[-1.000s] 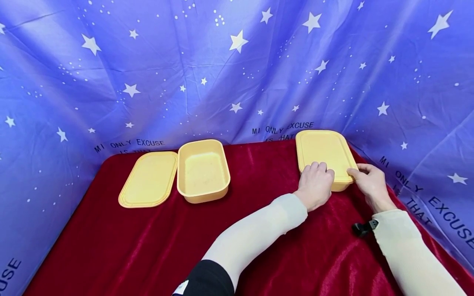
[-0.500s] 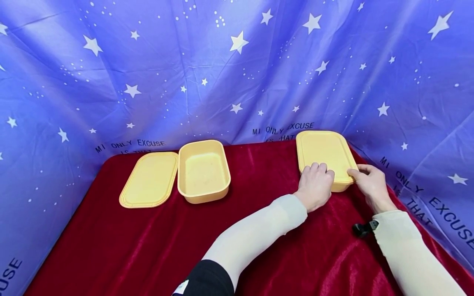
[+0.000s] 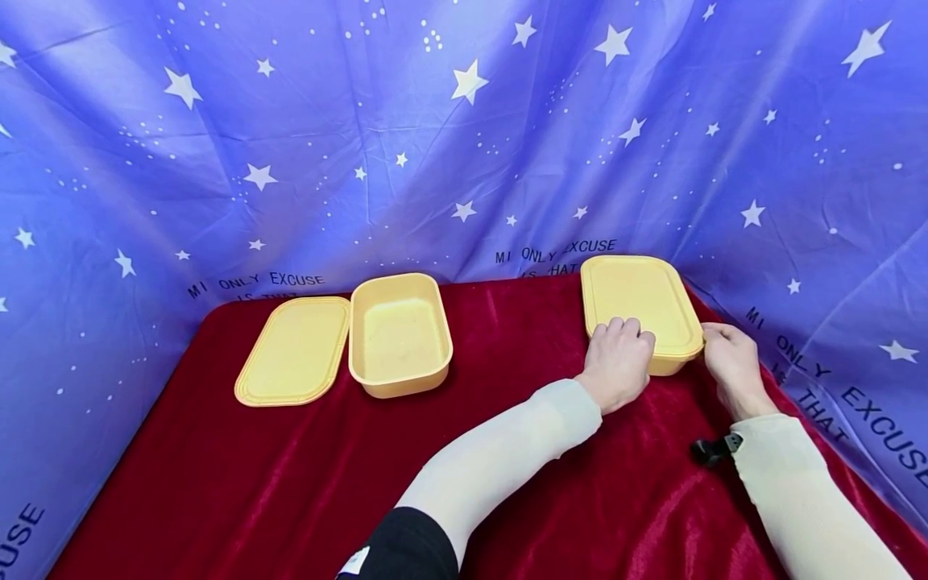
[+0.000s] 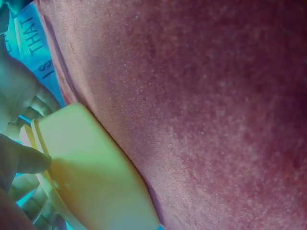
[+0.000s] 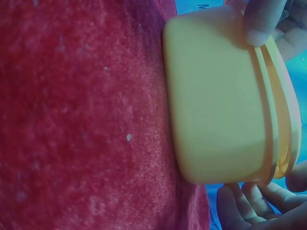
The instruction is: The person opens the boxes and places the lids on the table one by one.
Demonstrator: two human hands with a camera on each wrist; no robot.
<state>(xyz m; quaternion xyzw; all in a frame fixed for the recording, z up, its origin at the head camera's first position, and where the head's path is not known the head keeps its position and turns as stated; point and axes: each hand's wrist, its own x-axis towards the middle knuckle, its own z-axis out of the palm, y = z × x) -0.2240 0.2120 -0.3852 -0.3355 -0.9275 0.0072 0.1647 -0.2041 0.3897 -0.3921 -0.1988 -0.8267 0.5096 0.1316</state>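
A yellow lidded food container stands at the right end of the table. Its lid lies over the top, and in the right wrist view a gap runs between lid and rim. My left hand grips the near side, its thumb at the rim below the lid and its fingers curled over the top. At the near right corner, my right hand pinches the lid's edge, its fingers curled by the container's wall. What the container holds is hidden.
To the left stands an open, empty yellow container, with a loose yellow lid flat beside it. Red velvet cloth covers the table. A blue star-print curtain hangs close behind and along both sides.
My right hand has shifted slightly right, its thumb moving from the lid's top to its edge. My left hand stays in place.
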